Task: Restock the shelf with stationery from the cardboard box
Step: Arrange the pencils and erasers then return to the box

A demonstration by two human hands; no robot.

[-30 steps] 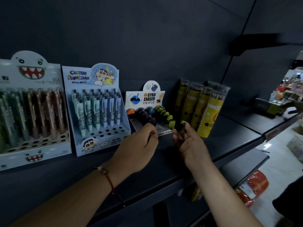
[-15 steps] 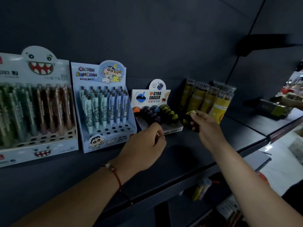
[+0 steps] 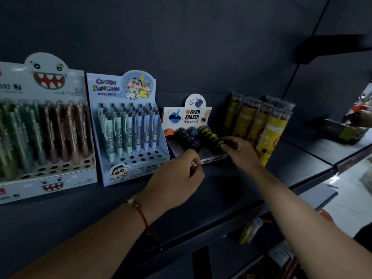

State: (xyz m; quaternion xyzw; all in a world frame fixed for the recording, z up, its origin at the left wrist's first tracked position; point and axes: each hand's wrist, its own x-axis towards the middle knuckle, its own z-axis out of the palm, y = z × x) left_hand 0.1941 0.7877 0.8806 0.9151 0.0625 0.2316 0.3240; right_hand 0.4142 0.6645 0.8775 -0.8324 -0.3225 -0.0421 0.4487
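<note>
On dark shelf (image 3: pixel 231 190), right hand (image 3: pixel 239 152) pinches yellow-green round eraser (image 3: pixel 222 144) into white cardboard Gyro Eraser tray (image 3: pixel 213 158); left hand (image 3: pixel 177 182) curled beside, contents unclear; tray part-filled, cardboard box unseen.

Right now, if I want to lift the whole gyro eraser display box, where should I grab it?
Grip the gyro eraser box by its low side walls, from the front. The tall backing card looks thin, and the right hand is pinching an eraser at the right row's front.
</note>
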